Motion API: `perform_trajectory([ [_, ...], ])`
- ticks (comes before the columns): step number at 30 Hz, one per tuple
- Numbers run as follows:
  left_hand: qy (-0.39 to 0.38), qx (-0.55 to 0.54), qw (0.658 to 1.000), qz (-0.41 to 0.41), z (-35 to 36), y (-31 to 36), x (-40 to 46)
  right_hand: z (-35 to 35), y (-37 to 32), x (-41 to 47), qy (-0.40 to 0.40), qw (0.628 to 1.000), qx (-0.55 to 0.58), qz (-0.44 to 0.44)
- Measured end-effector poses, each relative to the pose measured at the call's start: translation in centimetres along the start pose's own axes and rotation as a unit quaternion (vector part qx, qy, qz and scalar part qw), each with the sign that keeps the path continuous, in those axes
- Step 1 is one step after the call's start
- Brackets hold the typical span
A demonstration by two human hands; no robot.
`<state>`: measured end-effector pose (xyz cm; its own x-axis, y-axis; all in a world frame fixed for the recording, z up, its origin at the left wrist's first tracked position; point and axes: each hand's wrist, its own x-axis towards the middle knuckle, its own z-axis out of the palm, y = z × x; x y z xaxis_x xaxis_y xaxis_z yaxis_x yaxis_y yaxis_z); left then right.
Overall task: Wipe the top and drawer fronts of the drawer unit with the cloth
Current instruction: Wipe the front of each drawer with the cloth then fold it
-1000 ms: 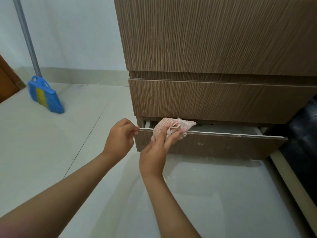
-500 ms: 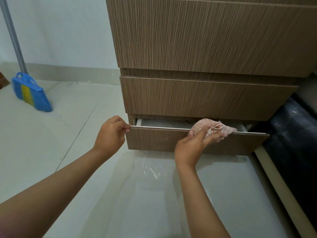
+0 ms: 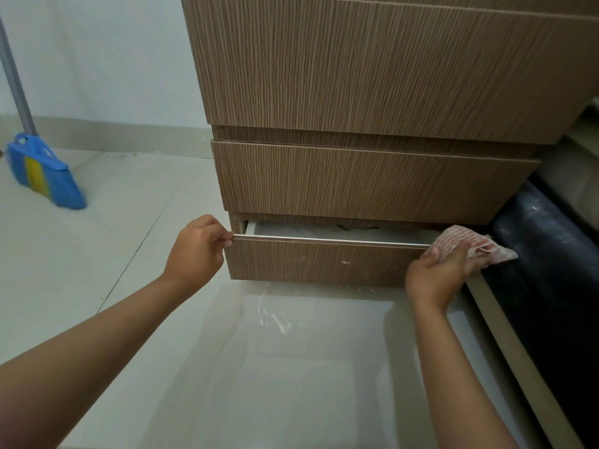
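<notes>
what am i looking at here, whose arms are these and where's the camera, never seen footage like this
There is no machine here: these are a person's two bare arms, filmed by one wide-angle camera worn on their head, looking forward and down. They are low on a pale tiled floor in front of a wooden drawer unit. The bottom drawer is pulled partly open. The left hand pinches the drawer front's top left corner. The right hand presses a red-striped cloth on the top right corner. A blue broom stands by the wall on the left, and white smears mark the floor below the drawer.
</notes>
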<state>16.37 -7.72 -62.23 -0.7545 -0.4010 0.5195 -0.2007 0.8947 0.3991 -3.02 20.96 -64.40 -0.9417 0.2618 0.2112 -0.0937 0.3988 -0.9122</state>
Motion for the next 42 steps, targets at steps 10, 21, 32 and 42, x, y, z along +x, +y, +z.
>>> perform_trajectory([
  [10, -0.008, 0.008, 1.0, 0.01, -0.1, 0.0, 0.1, -0.6, 3.0, 0.8, 0.105, 0.986, 0.079, 0.103],
  [21, -0.001, 0.007, 1.0, 0.001, 0.1, 0.0, 0.1, 1.0, 2.2, 1.0, 0.102, 0.973, 0.15, 0.139],
  [32, 0.004, 0.007, 1.0, 0.0, 0.2, 0.1, 0.1, 0.7, 2.2, -0.9, 0.122, 0.974, 0.132, 0.137],
  [42, 0.006, 0.004, 1.0, -0.002, 0.1, 0.1, 0.2, 0.6, 1.8, 2.9, 0.11, 0.978, 0.157, 0.083],
])
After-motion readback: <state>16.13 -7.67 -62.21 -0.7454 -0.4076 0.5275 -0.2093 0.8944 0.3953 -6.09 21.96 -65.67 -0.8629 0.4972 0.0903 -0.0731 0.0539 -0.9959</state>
